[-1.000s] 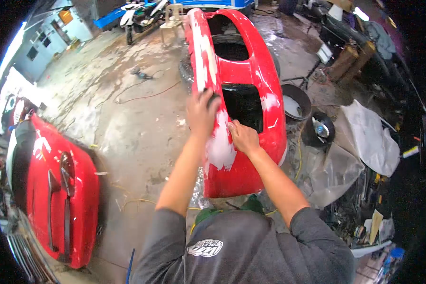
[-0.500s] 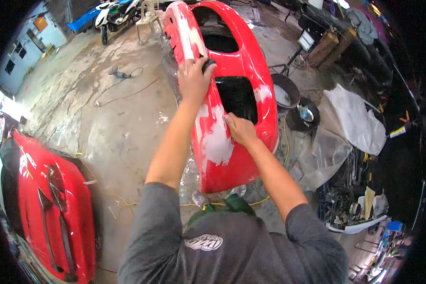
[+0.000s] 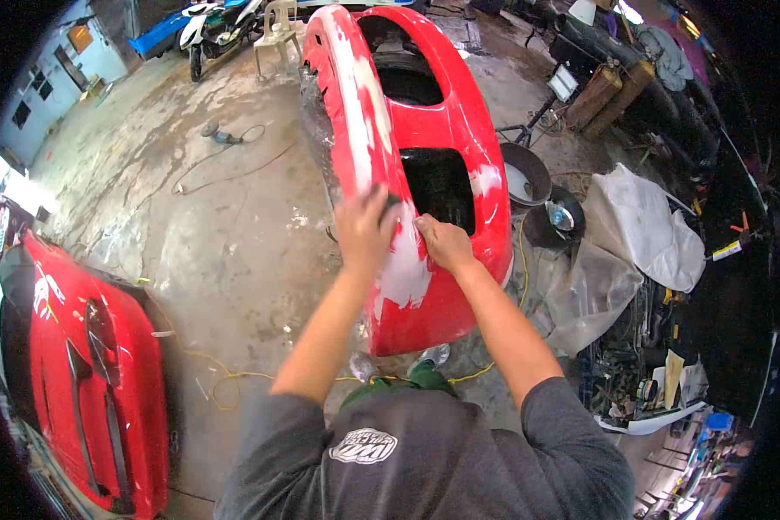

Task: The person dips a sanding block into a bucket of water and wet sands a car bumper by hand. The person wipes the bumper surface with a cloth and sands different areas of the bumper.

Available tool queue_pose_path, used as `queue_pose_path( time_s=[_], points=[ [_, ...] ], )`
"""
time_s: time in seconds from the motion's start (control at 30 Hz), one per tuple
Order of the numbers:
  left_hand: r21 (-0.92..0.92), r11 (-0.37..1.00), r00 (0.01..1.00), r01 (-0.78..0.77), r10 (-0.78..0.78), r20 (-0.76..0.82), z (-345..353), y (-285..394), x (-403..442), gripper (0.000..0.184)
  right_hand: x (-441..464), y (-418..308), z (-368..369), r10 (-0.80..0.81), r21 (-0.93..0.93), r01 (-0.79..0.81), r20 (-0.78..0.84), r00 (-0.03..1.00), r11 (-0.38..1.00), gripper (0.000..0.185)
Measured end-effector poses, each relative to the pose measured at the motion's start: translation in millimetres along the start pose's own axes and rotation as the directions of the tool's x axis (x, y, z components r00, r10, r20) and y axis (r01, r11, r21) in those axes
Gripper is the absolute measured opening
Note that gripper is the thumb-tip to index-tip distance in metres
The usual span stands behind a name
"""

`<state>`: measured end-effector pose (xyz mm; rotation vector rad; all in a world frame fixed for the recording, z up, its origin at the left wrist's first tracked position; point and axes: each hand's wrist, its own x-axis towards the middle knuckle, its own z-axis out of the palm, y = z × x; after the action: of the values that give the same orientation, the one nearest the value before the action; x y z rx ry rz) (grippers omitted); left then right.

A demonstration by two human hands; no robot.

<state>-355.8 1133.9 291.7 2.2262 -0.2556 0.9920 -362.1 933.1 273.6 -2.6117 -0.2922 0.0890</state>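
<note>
A red car bumper (image 3: 438, 299) stands in front of me, with whitish filler patches along its left edge and near end. My left hand (image 3: 362, 227), blurred by motion, is closed over a small dark block that looks like a sanding block (image 3: 391, 206). It presses the block on the bumper's left edge, just above the big grey-white patch (image 3: 405, 269). Beside it, my right hand (image 3: 446, 243) grips the bumper's rim at the lower corner of the nearer opening (image 3: 439, 186), its thumb on top.
A second red car part (image 3: 104, 390) lies at the lower left. A corded power tool (image 3: 221, 134) rests on the concrete floor. To the right are a bucket (image 3: 524, 173), a black basin (image 3: 553, 221) and plastic sheeting (image 3: 650, 225). A yellow cord (image 3: 485, 371) runs near my feet.
My left hand has slid the dark block down along the bumper's left edge, toward me. My right hand stays at the rim of the opening.
</note>
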Motion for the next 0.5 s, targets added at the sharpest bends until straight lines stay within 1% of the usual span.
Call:
queue_pose_path(
  time_s=[0.03, 0.07, 0.1, 0.17, 0.2, 0.23, 0.27, 0.33, 0.37, 0.47, 0.5],
  points=[
    [0.008, 1.0, 1.0, 0.008, -0.008, -0.001, -8, 3, -33, 0.042, -1, 0, 2, 0.015, 0.002, -0.015, -0.001, 1.0, 1.0, 0.056],
    [0.013, 1.0, 1.0, 0.015, -0.015, -0.004, -11, 5, -47, 0.041, -2, 1, 2, 0.03, 0.002, -0.03, -0.004, 1.0, 1.0, 0.055],
    [0.013, 1.0, 1.0, -0.001, 0.001, -0.021, -10, 7, -32, 0.043, -5, 2, 3, 0.026, 0.008, -0.025, -0.024, 0.999, 1.0, 0.055],
    [0.056, 0.995, 0.995, 0.077, -0.074, -0.067, -1, 6, 22, 0.042, -3, 1, 4, 0.003, 0.015, -0.002, -0.067, 0.998, 1.0, 0.055],
    [0.078, 0.991, 0.99, 0.112, -0.105, -0.093, 3, 3, 43, 0.041, -2, -2, 4, 0.008, 0.017, -0.007, -0.061, 0.998, 1.0, 0.056],
    [0.097, 0.987, 0.989, 0.129, -0.121, -0.081, 1, 4, 51, 0.042, -4, -4, 4, 0.014, 0.018, -0.013, -0.05, 0.999, 1.0, 0.057],
    [0.068, 0.992, 0.991, 0.111, -0.105, -0.077, -3, 5, 41, 0.042, -3, -4, 0, 0.012, 0.013, -0.012, -0.038, 0.999, 1.0, 0.057],
    [0.011, 0.998, 0.996, 0.062, -0.061, -0.06, -7, 7, -12, 0.043, -2, -1, -2, 0.034, 0.003, -0.034, 0.002, 0.999, 0.999, 0.058],
    [-0.024, 0.997, 0.996, 0.073, -0.074, -0.052, -12, 8, -46, 0.042, -1, 0, 0, 0.048, -0.001, -0.048, 0.018, 0.999, 0.999, 0.059],
    [0.038, 0.995, 0.995, 0.087, -0.085, -0.057, -12, 11, -34, 0.041, -2, 3, 5, 0.007, 0.026, -0.006, -0.029, 1.0, 1.0, 0.06],
    [0.048, 0.996, 0.992, 0.074, -0.069, -0.106, -5, 6, -9, 0.04, -1, 1, 4, 0.011, 0.025, -0.011, -0.033, 0.999, 1.0, 0.06]
  ],
)
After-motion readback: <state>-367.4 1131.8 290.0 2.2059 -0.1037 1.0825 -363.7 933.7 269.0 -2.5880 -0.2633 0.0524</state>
